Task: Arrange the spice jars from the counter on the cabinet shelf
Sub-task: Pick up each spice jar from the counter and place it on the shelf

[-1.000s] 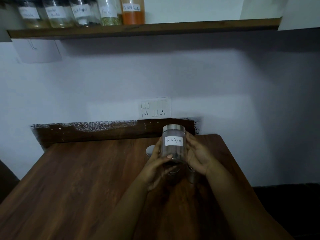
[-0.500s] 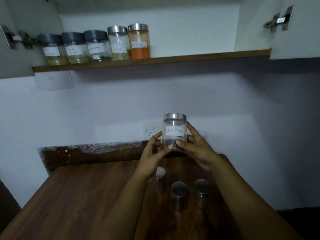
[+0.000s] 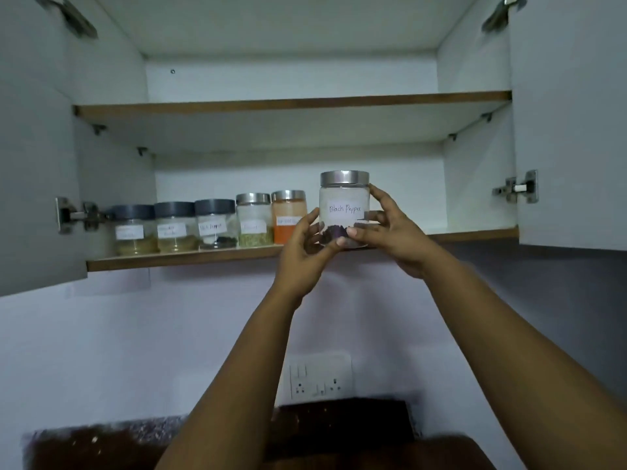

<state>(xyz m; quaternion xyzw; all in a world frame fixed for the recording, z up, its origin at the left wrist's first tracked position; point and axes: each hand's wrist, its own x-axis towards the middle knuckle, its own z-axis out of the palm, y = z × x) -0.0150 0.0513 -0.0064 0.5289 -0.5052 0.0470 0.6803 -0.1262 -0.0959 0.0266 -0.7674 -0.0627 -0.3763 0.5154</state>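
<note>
The Black Pepper jar (image 3: pixel 344 209) is riding much higher than half a second ago: then it was hanging in front of the wall socket above the counter, and now it is sitting level with the lower cabinet shelf (image 3: pixel 183 260), at the right end of the row of jars, with the counter jars gone from view. It is staying upright, its steel lid on top, and a small heap of dark peppercorns is lying in its base; whether its bottom is touching the shelf cannot be told. The left hand (image 3: pixel 302 247) is curling round the jar's lower left side, thumb across the front near the bottom. The right hand (image 3: pixel 395 232) is gripping the right side, one finger reaching up to the lid's edge, thumb pressing low on the front. Just left of it, an orange powder jar (image 3: pixel 288 217) is standing, then a steel-lidded jar of greenish seeds (image 3: pixel 254 220), then three grey-lidded jars (image 3: pixel 174 227) holding dark grains and yellowish powders. Both cabinet doors (image 3: pixel 573 123) are hanging open. Below, a wall socket (image 3: pixel 319 379) is showing.
</note>
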